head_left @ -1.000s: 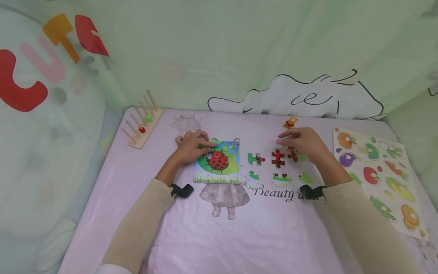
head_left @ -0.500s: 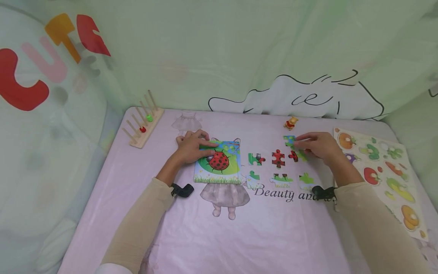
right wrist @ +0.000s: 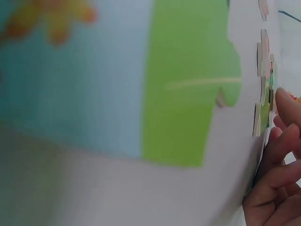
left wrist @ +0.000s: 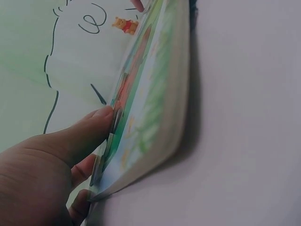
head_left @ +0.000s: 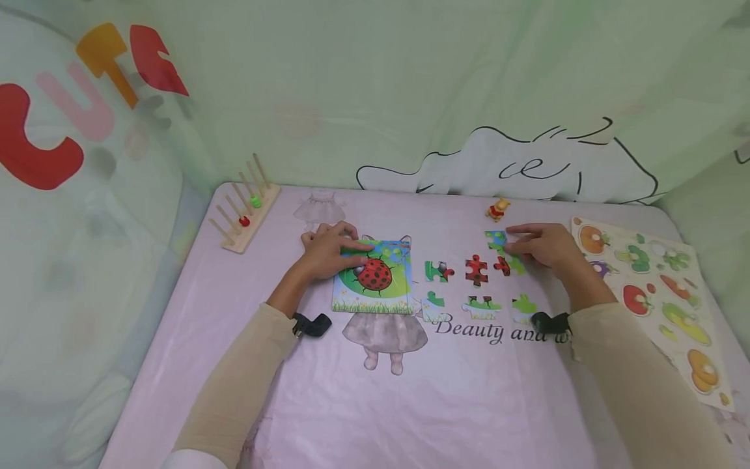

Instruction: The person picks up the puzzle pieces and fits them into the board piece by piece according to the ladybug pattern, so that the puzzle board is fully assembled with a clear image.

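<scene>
My left hand (head_left: 330, 251) rests on the upper left of a square ladybug picture puzzle (head_left: 375, 280), thumb on the picture. The left wrist view shows that thumb (left wrist: 89, 129) along the puzzle's edge. To the right, my right hand (head_left: 541, 245) has its index finger and thumb at the right edge of a blue-and-green jigsaw piece (head_left: 495, 240) on the table. In front of it lie more loose jigsaw pieces: a red spotted one (head_left: 476, 270), a red-and-green one (head_left: 502, 266), a green-and-red one (head_left: 435, 271) and a grass-edged row including a green piece (head_left: 523, 306).
A wooden peg rack (head_left: 252, 218) with a green and a red ring stands at the back left. A small yellow bear figure (head_left: 498, 210) stands behind the pieces. A knobbed vegetable puzzle board (head_left: 638, 277) lies at the right, partly behind the right arm.
My right hand has moved right from over the blue-and-green piece, uncovering it, and now stays beside its right edge. The left hand has kept its place on the ladybug puzzle.
</scene>
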`<state>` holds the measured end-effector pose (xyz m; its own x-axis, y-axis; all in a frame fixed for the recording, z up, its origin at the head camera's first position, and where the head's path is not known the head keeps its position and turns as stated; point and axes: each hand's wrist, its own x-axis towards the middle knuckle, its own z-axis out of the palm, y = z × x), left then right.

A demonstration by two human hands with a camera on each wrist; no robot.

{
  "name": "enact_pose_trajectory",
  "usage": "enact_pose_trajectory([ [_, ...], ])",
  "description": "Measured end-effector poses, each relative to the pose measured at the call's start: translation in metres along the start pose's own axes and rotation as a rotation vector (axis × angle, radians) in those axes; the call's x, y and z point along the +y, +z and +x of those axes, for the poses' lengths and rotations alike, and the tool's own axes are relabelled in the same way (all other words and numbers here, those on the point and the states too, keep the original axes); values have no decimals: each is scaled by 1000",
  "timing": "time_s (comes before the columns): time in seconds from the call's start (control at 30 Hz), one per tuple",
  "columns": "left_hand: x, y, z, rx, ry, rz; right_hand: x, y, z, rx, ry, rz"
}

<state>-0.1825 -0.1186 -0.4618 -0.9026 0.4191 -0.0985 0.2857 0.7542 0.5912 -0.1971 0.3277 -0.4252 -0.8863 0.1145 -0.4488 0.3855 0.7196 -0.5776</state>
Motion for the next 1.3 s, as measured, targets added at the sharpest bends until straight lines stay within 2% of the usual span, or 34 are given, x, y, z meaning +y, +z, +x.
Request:
enact_pose_trajectory([
  [0.47, 1, -1, 0, 1, 3, 3, -6, 3, 5, 13, -45, -63],
  [0.9, 1, 0, 1, -3, -35, -35, -7, 4, 1, -15, -64, -41],
  [1.3, 0, -1, 1, 6, -35, -41, -7, 6, 4, 3, -57, -33],
])
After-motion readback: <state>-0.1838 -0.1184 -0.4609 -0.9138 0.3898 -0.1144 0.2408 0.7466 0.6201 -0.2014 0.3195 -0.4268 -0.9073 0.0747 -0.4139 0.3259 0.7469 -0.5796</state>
